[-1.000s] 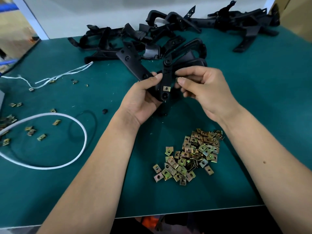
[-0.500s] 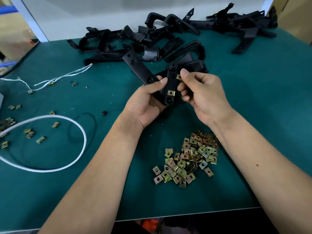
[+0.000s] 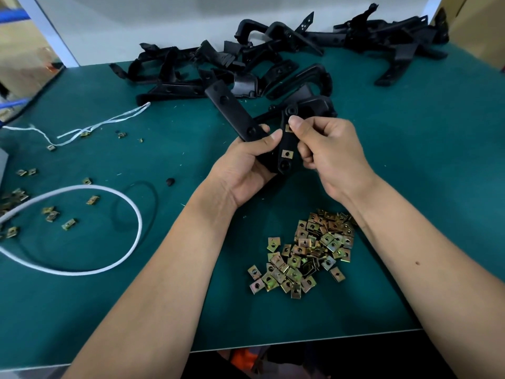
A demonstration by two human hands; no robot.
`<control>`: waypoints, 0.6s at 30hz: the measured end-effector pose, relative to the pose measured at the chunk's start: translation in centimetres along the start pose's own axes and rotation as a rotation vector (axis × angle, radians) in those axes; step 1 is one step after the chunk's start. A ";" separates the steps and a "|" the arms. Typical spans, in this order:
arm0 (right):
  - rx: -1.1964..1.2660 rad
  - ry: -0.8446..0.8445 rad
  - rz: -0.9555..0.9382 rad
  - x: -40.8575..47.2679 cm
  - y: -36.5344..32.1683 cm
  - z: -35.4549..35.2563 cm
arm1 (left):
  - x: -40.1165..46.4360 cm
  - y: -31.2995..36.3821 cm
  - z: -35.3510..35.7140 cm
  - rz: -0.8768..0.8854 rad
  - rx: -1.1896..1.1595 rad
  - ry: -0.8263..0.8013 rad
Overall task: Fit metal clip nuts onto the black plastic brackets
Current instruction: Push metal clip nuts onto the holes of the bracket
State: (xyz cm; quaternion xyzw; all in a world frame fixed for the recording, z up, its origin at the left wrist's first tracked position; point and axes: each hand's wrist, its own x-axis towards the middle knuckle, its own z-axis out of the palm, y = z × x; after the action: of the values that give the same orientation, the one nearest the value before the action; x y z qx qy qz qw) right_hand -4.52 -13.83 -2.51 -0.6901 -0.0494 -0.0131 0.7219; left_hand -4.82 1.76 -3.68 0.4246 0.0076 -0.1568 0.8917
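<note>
My left hand (image 3: pixel 243 170) grips a black plastic bracket (image 3: pixel 232 110) above the green mat, thumb across its lower arm. One brass clip nut (image 3: pixel 287 154) sits fitted low on the bracket's upright arm. Higher on that arm, my right hand (image 3: pixel 330 154) pinches a second clip nut (image 3: pixel 288 128) between thumb and forefinger, pressed against the edge. A heap of loose clip nuts (image 3: pixel 308 253) lies on the mat below my hands.
More black brackets (image 3: pixel 259 58) are piled at the back of the green table (image 3: pixel 410 187). A white cord loop (image 3: pixel 109 258), white string (image 3: pixel 103 123) and scattered clip nuts (image 3: pixel 52 214) lie at the left. The table's front edge runs just below the nut heap.
My right thumb and forefinger have shifted onto the upper spot of the bracket arm, where a second clip nut now shows. The bracket has tilted slightly in my left hand.
</note>
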 end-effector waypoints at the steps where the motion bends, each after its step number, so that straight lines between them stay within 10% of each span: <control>1: 0.017 -0.017 0.031 0.1 -0.1 -0.1 | 0.0 0.0 0.1 0.006 0.008 0.012; 18: -0.125 -0.014 -0.007 0.9 -0.1 -2.0 | 0.5 -0.5 2.6 0.206 0.245 0.293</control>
State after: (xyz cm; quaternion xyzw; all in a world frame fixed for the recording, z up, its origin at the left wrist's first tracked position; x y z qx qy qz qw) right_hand -3.54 -15.74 -2.40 -0.7337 -0.0560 -0.0138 0.6770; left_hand -4.82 -0.64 -2.48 0.5466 0.0745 -0.0010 0.8341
